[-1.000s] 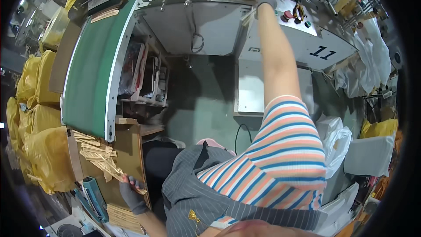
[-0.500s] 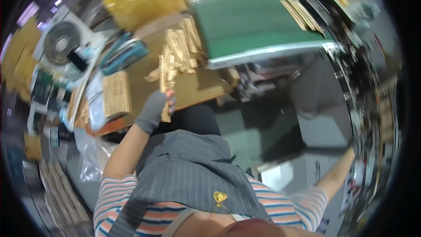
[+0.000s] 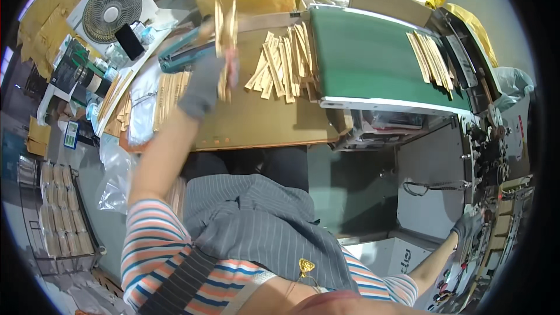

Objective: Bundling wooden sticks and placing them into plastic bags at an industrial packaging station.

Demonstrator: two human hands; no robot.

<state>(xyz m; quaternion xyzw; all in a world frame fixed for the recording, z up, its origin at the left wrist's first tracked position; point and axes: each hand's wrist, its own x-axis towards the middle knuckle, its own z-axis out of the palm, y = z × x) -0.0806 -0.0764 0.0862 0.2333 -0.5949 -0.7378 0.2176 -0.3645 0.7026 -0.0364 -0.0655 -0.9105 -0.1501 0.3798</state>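
While a few thin wooden slats (image 3: pixel 219 23) were gripped in the gloved left hand (image 3: pixel 205 80), its fingers closed around them, they were held over the left part of a brown table (image 3: pixel 251 125), with their longer ends pointed toward the far side (both hand and slats were blurred). To their right, a loose pile of slats (image 3: pixel 283 64) was spread at uneven angles, just beside the left end of a green belt (image 3: pixel 367 52). Near the belt's right end, another row of slats (image 3: pixel 429 61) was laid side by side. A brown bundle (image 3: pixel 166 98) was placed to the left hand's left. Well to the right, the gloved right hand (image 3: pixel 468 227) was stretched to a machine (image 3: pixel 496 146); whether it was open or closed could not be told.
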